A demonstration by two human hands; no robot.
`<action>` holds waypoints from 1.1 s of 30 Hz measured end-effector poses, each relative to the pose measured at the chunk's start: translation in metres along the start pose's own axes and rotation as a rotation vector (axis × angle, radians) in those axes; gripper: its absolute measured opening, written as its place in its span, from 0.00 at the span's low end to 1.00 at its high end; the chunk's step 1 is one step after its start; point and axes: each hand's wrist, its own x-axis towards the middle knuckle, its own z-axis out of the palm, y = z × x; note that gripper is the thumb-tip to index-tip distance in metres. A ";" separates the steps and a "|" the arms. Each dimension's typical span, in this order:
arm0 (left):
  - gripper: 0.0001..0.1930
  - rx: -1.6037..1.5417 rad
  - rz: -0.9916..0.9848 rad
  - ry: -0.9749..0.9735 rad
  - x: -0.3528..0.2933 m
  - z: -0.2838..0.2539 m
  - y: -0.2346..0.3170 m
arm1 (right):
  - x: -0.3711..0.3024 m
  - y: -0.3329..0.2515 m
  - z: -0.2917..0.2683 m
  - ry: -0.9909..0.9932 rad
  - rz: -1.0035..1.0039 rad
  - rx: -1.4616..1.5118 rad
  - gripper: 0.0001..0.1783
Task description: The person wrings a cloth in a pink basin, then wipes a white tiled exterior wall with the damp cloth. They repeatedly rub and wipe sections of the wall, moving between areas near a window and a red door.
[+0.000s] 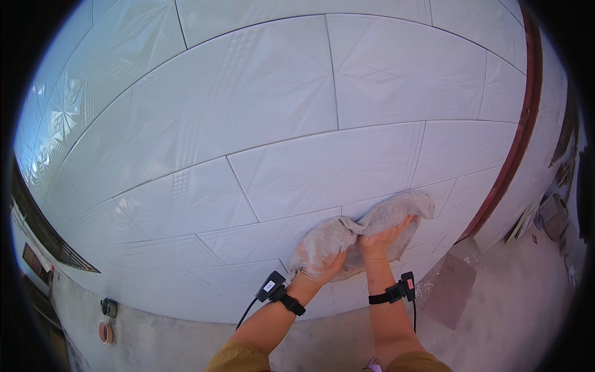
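Both forearms rise from the near edge; left hand (325, 263) and right hand (381, 242) press flat, fingers spread, on a grey cloth (365, 229) against the tiled wall (279, 124); cloth's long axis runs up-right, beyond the right hand.

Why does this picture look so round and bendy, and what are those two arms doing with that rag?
The picture comes from a small camera worn on a person's head, looking down at their own arms. Its lens sees very wide, so straight lines curve near the edges. That is why the big white patterned tiled surface looks like a ball.

There is no machine here, just two bare hands. The left hand and the right hand both press on a crumpled grey cloth that lies against the tiles. Each wrist wears a black strap with a small black box and a cable.

Along the right side runs a dark red border strip. Lower left, on the grey concrete ground, sits a small orange pipe end.
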 end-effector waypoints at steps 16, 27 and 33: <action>0.25 0.329 -0.166 0.257 -0.026 -0.054 0.019 | 0.034 -0.058 0.001 -0.179 0.106 0.127 0.30; 0.33 0.479 -0.213 0.496 0.063 -0.049 0.051 | 0.185 -0.053 -0.012 -0.036 -0.203 0.151 0.29; 0.35 0.482 0.031 0.515 0.175 -0.015 0.125 | 0.293 0.034 -0.015 0.159 -0.329 0.132 0.28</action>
